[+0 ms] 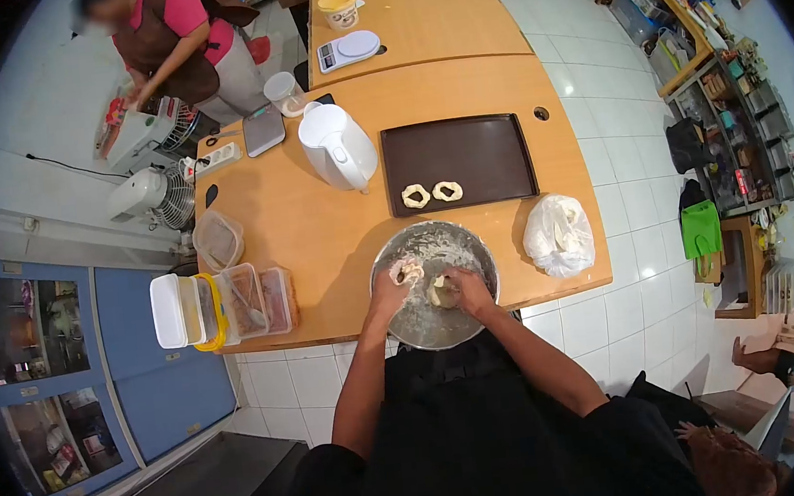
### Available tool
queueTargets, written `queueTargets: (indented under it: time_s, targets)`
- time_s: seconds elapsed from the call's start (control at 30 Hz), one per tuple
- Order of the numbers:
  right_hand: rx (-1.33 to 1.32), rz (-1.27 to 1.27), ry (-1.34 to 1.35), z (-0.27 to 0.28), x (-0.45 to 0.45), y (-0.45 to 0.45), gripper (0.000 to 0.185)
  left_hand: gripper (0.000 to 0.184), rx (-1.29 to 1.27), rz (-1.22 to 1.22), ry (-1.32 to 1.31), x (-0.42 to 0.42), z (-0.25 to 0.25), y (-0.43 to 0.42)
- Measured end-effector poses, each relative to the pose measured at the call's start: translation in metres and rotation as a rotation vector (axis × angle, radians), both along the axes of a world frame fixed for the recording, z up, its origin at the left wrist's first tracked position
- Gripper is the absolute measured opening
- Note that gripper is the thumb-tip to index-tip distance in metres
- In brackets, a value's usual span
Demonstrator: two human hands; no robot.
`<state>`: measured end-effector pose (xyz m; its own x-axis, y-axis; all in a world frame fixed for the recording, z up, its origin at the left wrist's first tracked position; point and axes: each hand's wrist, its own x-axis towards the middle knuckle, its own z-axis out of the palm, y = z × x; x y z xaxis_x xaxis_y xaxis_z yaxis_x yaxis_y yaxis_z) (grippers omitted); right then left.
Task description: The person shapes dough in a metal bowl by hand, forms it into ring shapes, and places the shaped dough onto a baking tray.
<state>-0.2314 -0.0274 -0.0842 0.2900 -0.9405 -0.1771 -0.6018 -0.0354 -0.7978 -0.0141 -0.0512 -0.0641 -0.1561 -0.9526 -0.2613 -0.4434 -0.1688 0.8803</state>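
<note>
Over a wide metal bowl [428,336], dusted inside with flour, both of my hands work at the table's near edge. A pale piece of dough [437,292] is in the curled fingers of my right hand [470,293]. My left hand [390,296] is at the bowl's left side, its fingers curled and whitened with flour or dough; what they hold, if anything, I cannot make out. Just beyond the bowl lies a dark baking tray [460,157]. Near its front edge sit two dough rings, the left ring [415,196] and the right ring [448,192].
A white plastic bag [559,237] stands right of the bowl. To the left are plastic containers [246,299] and a white electric kettle [338,145]. Farther back are a kitchen scale [350,51] and a tub [339,9]. Another person [177,50] stands at the far left.
</note>
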Motion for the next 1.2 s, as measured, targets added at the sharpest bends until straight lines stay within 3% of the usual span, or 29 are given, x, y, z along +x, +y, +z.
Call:
queueTargets:
  time_s: [0.1, 0.3, 0.37, 0.5, 0.73, 1.0, 1.2]
  targets:
    - [0.014, -0.066, -0.045, -0.005, 0.0, 0.003, 0.038, 0.041, -0.087, 0.003, -0.219, -0.003, 0.005, 0.0]
    - [0.059, -0.17, -0.189, -0.011, 0.009, 0.003, 0.04, 0.033, 0.067, -0.086, -0.34, -0.024, -0.005, -0.003]
    - [0.084, -0.185, -0.195, -0.008, 0.007, 0.001, 0.042, 0.034, 0.094, -0.181, -0.189, -0.025, -0.052, -0.006]
    - [0.1, -0.167, -0.164, -0.007, 0.008, 0.002, 0.045, 0.031, 0.014, -0.233, -0.075, -0.033, -0.028, 0.002]
    - [0.039, -0.059, 0.035, 0.002, 0.012, 0.003, 0.049, 0.03, 0.006, -0.28, -0.22, -0.031, -0.02, 0.001]
    - [-0.039, 0.007, 0.271, -0.003, 0.015, 0.005, 0.031, 0.032, 0.005, -0.307, -0.097, -0.026, 0.037, -0.003]
    - [-0.038, 0.016, 0.334, -0.012, 0.017, 0.002, 0.025, 0.027, 0.021, -0.2, -0.099, -0.013, 0.024, 0.005]
